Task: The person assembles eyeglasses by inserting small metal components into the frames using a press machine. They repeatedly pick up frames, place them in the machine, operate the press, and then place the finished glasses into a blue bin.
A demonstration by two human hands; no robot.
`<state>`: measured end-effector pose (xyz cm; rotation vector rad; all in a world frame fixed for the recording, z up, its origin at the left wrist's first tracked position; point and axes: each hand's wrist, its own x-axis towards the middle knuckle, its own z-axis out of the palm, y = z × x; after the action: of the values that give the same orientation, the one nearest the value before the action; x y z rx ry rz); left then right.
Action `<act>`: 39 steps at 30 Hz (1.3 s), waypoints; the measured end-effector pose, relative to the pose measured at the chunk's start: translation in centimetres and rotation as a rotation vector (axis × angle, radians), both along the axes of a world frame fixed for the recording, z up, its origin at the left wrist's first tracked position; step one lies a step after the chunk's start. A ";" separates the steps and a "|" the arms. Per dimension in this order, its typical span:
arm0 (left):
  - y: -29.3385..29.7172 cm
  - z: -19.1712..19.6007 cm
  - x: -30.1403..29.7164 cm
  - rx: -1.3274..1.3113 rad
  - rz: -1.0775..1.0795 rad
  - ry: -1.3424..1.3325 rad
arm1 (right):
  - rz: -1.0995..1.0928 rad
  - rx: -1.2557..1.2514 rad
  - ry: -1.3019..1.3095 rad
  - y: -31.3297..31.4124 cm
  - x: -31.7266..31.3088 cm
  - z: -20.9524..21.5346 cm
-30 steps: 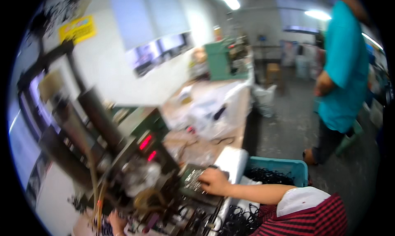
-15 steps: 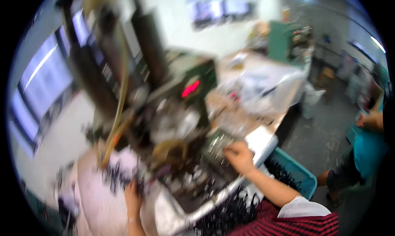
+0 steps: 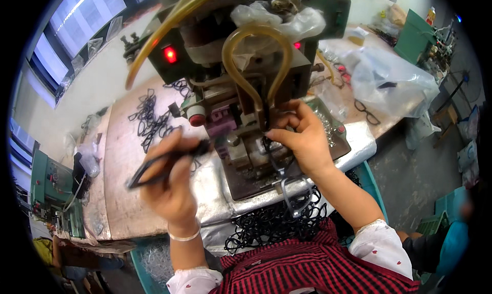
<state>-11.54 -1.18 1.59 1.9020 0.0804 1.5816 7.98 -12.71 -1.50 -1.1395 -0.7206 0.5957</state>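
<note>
My left hand (image 3: 171, 184), partly smeared by motion, is closed around a black eyeglass frame (image 3: 148, 172) to the left of a green bench machine (image 3: 330, 17). At the machine's working head, my right hand (image 3: 306, 140) is closed in a pinch, thumb and fingers together. What lies between those fingertips is too small to make out. Just below them a second eyeglass frame (image 3: 283, 190), dark with clear-looking rims, hangs from the fixture (image 3: 251, 155) over the table's front edge. A looped yellowish hose (image 3: 229, 50) runs down to the head above my right hand.
Loose black frames (image 3: 146, 117) lie on the table at left, with a large pile (image 3: 277, 225) at my lap. A tray of small metal parts (image 3: 328, 132) sits right of the fixture. Farther right are a clear plastic bag (image 3: 394, 84) and another frame (image 3: 366, 112). A red button (image 3: 196, 117) juts out left.
My view has swung to face the machine. My right hand has gone from the small-parts tray to the working head. My left hand has lifted off the table frames, now holding one.
</note>
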 end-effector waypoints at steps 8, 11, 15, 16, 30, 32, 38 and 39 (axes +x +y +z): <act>1.3 0.9 3.2 -0.016 0.049 -0.035 | -0.114 0.014 -0.220 0.2 -0.5 -0.7; 1.5 1.0 3.1 -0.035 0.026 -0.031 | -0.088 0.024 -0.105 -0.3 -0.9 0.5; -1.3 1.1 2.2 -0.171 -0.123 -0.061 | 0.150 0.056 0.415 -2.0 -1.1 2.3; -2.3 0.7 2.1 -0.239 -0.239 -0.081 | 0.173 0.061 0.435 -2.4 -1.3 2.6; -4.6 -4.4 6.0 0.722 -0.025 0.289 | -0.665 -0.572 -1.103 -8.2 6.3 -10.4; -4.4 -4.5 6.0 0.738 -0.026 0.294 | -0.640 -0.519 -1.070 -6.5 7.3 -9.8; -3.9 -4.8 5.7 0.740 -0.034 0.294 | -0.677 -0.528 -1.002 -4.4 8.4 -10.2; -4.0 -4.9 5.6 0.735 -0.017 0.285 | -0.598 -0.494 -1.021 -4.4 8.4 -10.3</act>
<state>-5.98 -5.14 -3.33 2.6666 -0.4533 1.4222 16.35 -17.14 -11.80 -2.0508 -1.0368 -0.4069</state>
